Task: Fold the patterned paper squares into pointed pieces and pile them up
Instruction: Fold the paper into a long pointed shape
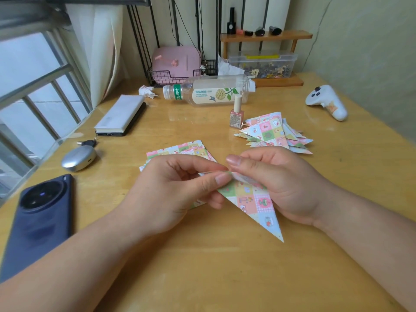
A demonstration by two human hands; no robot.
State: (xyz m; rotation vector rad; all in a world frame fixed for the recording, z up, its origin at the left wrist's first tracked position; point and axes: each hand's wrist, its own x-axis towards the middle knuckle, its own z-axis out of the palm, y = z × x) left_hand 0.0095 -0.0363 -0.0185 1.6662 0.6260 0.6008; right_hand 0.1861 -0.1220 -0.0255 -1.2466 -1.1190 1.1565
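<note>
A patterned paper piece (254, 200), folded to a long point that aims toward me, is held just above the wooden table (225, 266). My left hand (171, 190) pinches its upper left edge between thumb and fingers. My right hand (276, 183) pinches the top edge from the right, its fingers behind the paper. A stack of unfolded patterned squares (180, 150) lies flat behind my left hand, partly hidden by it. A pile of folded pointed pieces (275, 134) rests further back on the right.
A pink nail polish bottle (236, 113) stands beside the pile. A plastic bottle (209, 91) lies on its side behind it. A dark phone (38, 219), silver earbud case (78, 157), notebook (121, 115) and white controller (326, 101) sit around the edges.
</note>
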